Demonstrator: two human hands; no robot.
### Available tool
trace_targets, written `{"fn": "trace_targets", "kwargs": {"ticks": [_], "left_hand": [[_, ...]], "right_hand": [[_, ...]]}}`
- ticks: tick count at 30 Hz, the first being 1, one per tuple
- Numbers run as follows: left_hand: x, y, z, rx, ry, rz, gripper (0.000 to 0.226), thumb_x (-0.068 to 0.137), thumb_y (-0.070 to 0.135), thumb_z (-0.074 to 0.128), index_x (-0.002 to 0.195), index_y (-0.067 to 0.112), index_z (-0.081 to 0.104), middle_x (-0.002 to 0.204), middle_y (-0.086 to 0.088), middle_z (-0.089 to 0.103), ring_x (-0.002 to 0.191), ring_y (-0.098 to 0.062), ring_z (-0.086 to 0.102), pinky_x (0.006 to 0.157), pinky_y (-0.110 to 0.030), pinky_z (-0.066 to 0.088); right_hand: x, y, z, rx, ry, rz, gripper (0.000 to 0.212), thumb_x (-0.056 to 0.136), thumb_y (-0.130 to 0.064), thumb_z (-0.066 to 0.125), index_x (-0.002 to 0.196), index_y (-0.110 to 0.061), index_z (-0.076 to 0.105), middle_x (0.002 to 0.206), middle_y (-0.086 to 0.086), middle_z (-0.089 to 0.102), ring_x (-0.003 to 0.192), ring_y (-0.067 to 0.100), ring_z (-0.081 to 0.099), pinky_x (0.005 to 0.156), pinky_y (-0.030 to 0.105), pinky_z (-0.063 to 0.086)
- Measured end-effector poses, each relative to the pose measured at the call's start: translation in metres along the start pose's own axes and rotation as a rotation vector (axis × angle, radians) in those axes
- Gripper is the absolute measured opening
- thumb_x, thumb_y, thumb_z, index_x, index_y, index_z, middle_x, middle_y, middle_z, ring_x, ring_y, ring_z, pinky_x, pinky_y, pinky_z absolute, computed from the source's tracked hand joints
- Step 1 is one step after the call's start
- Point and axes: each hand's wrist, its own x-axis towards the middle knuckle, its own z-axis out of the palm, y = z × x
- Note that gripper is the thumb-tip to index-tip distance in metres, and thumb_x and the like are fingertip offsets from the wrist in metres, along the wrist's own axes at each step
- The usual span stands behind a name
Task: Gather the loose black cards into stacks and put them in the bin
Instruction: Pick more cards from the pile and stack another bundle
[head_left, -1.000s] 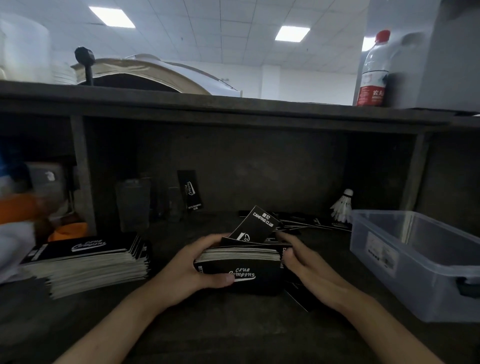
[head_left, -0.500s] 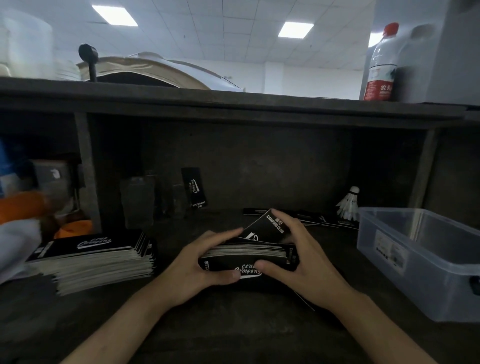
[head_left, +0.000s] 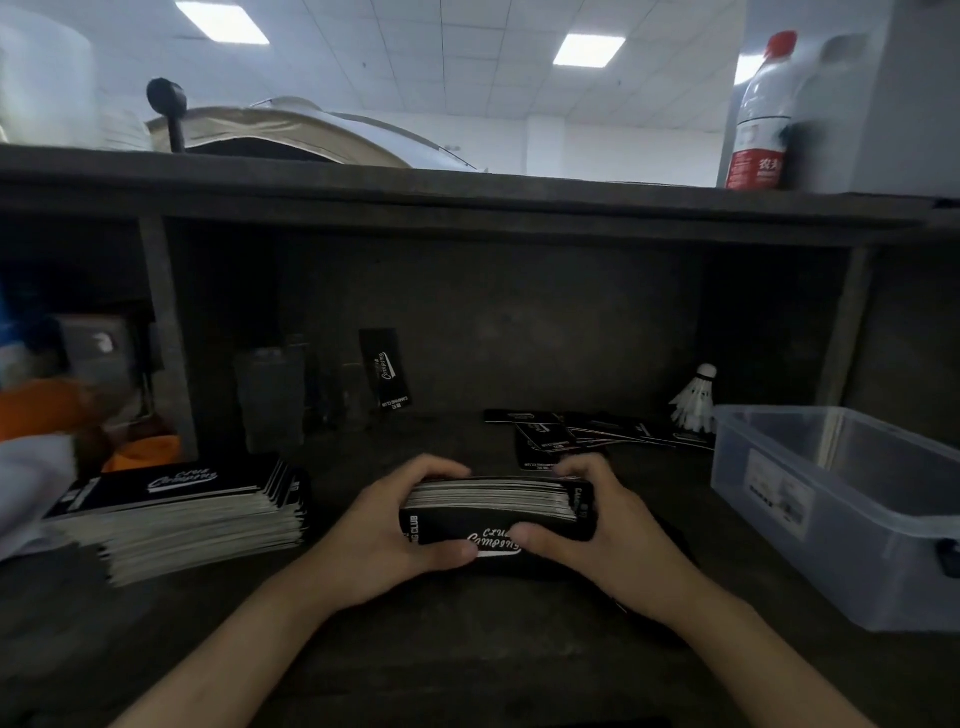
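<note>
Outside the bin (head_left: 852, 551), left hand (head_left: 392, 540) and right hand (head_left: 602, 551) grip a stack (head_left: 493, 501).

I count 1 held stack (head_left: 493, 501), 1 side stack (head_left: 176, 514), 1 bin (head_left: 852, 561), 1 shuttlecock (head_left: 693, 402), 1 bottle (head_left: 761, 119).

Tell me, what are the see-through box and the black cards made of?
The bin looks like clear, slightly cloudy plastic: you can see through its walls. The black cards in the middle stack look like thin card, printed dark on the faces, with pale edges in layers; glossy or matte, I cannot tell.
</note>
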Motion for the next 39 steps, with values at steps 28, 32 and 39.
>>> {"fn": "trace_targets", "kwargs": {"ticks": [28,32,39], "left_hand": [[0.006,0.006,0.006,-0.178,0.048,-0.202,0.026,0.096,0.033,0.058,0.119,0.03,0.07,0.116,0.021,0.07,0.111,0.005,0.063,0.103,-0.023,0.046],[0.006,0.009,0.006,-0.214,0.062,-0.191,0.022,0.099,0.023,0.056,0.113,0.025,0.073,0.108,0.01,0.076,0.104,-0.004,0.069,0.093,-0.025,0.049],[0.004,0.007,0.0,0.06,0.006,-0.161,0.032,0.103,0.041,0.047,0.131,0.037,0.062,0.125,0.026,0.064,0.116,0.011,0.056,0.106,-0.019,0.04]], "right_hand": [[0.007,0.009,0.012,0.097,-0.199,0.033,0.116,0.068,-0.053,0.088,0.155,-0.036,0.012,0.136,-0.032,0.047,0.121,-0.017,0.047,0.1,0.003,0.036],[0.009,0.015,0.012,0.162,-0.177,0.012,0.081,0.071,-0.04,0.091,0.136,-0.036,0.044,0.123,-0.026,0.064,0.11,-0.019,0.058,0.091,0.0,0.044],[0.011,0.018,0.015,0.138,-0.177,-0.01,0.082,0.071,-0.053,0.087,0.14,-0.038,0.045,0.132,-0.022,0.062,0.123,-0.009,0.055,0.111,0.021,0.042]]}}
